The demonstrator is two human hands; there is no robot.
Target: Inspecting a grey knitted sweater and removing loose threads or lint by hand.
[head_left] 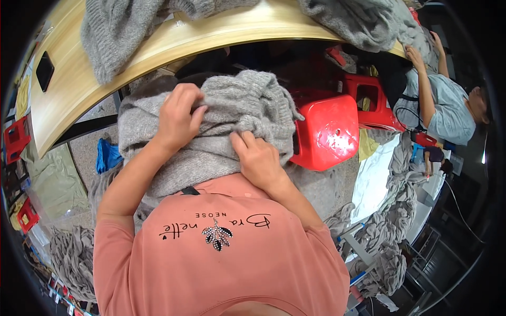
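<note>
Your left hand (178,120) is clenched on a fold of the grey knitted sweater (232,121), fingers curled over the bunched upper edge and the thumb pressed in beside them. Your right hand (257,158) is closed on the same garment lower down and nearer your body, fingertips dug into the knit just below a thick roll of fabric. Both grips are tight on cloth, not open.

The sweater lies heaped in your lap, directly under and ahead of both hands, against the front of your pink shirt (221,253). Its long axis runs roughly left to right across your thighs, with the bulk mounded up toward the red plastic stool (326,131) on your right. Which end is the neck or the hem you cannot tell from the crumple. Your left hand sits higher and farther out, your right hand closer in.

Beyond the heap, the curved wooden table edge (158,47) carries more grey knitwear (121,31). A dark phone (45,70) lies at its left end. Another person in a light blue top (448,110) sits at the far right.
</note>
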